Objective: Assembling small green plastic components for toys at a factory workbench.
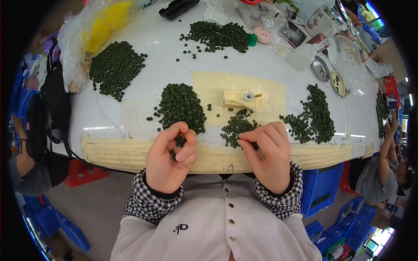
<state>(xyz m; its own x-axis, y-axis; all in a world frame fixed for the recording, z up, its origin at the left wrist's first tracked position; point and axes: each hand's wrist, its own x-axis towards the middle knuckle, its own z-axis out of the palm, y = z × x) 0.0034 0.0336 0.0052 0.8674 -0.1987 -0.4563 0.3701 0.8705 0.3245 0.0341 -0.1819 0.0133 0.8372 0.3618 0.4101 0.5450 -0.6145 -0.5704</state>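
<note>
My left hand [170, 158] is curled, palm up, around several small dark green rings [180, 140] at the table's near edge. Just beyond it lies a heap of the same rings [180, 106]. My right hand [271, 156] pinches thumb and forefinger together over a smaller heap [237, 126]; whatever is between the fingertips is too small to make out. Past that heap stands a block wrapped in cream tape [237, 102], with a metal collar [249, 96] and a thin brownish pin [258, 95] on top.
More green heaps lie at right [318, 113], far left [116, 69] and far middle [217, 37]. Clear bags [350, 61], a round tin [320, 68] and a mug [320, 24] crowd the far right. A black bag [56, 102] hangs at left. Co-workers sit at both sides.
</note>
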